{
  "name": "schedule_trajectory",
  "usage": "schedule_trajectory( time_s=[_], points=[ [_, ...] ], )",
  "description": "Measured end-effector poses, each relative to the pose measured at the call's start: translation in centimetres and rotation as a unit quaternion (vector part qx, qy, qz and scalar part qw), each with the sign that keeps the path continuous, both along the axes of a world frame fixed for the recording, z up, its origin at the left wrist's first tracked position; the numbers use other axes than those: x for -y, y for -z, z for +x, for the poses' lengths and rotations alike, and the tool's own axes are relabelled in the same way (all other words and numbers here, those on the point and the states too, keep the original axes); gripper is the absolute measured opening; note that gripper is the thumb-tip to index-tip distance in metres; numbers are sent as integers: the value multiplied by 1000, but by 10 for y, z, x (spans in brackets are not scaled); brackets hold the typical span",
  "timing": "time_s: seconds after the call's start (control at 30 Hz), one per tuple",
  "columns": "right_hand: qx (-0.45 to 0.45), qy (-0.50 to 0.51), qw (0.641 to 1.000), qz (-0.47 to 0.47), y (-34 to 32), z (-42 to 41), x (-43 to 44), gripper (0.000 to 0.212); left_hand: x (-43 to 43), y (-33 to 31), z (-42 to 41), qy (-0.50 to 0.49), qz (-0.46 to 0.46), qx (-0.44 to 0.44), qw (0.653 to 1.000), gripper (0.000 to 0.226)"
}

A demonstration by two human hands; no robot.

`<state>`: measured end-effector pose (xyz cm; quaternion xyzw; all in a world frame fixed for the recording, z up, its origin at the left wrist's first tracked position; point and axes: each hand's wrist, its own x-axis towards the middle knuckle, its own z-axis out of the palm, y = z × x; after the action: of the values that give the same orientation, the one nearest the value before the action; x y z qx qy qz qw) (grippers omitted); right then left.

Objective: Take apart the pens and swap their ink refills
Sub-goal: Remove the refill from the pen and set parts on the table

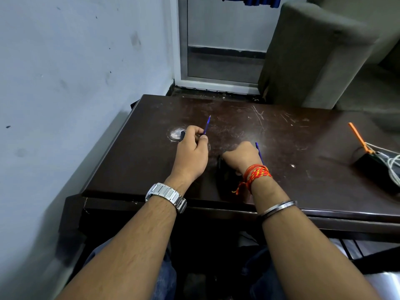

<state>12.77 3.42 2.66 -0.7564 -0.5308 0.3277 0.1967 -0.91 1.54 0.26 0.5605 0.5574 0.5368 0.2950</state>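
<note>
Dark wooden table [281, 135], surface scratched and worn. The left hand [191, 152] sits at about 10 o'clock from the table's middle. Its thumb and curled forefinger pinch a blue refill [207, 125] at the lower end, with the tip pointing to 1 o'clock. The right hand [240, 155] lies just beside it at 4 o'clock, knuckles up, fingers curled under and out of sight. A second blue refill [259, 153] runs along that hand's 3 o'clock edge, touching it; whether it is gripped cannot be told. A dark object [224, 169] (possibly a pen barrel, the view is too dim) lies under the right wrist. Metal watch [166, 197] on the left wrist, red thread [256, 173] on the right. At the table's 3 o'clock edge: orange tool [358, 137], black box [372, 167], white cable [392, 163], all well apart from both hands.
</note>
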Motion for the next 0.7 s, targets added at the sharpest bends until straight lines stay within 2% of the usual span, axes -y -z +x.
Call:
schedule_trajectory(
  time_s=[0.17,0.27,0.33,0.4,0.5,0.7],
  points=[
    [-7,-5,1000,-8,-1,0,1,30,1,0,0,-2,-7,4,1000,8],
    [-18,26,998,50,-1,0,2,25,1,0,0,3,-11,10,1000,7],
    [-49,46,990,124,-3,-2,4,17,1,0,0,6,-14,14,1000,9],
    [-113,32,976,183,-6,-6,5,21,0,0,1,5,-19,13,1000,13],
    [-214,-36,959,182,-9,-14,9,26,1,0,4,12,-19,13,1000,13],
    [-250,-69,940,221,-4,-19,12,11,3,1,5,22,-24,20,999,11]
  ],
)
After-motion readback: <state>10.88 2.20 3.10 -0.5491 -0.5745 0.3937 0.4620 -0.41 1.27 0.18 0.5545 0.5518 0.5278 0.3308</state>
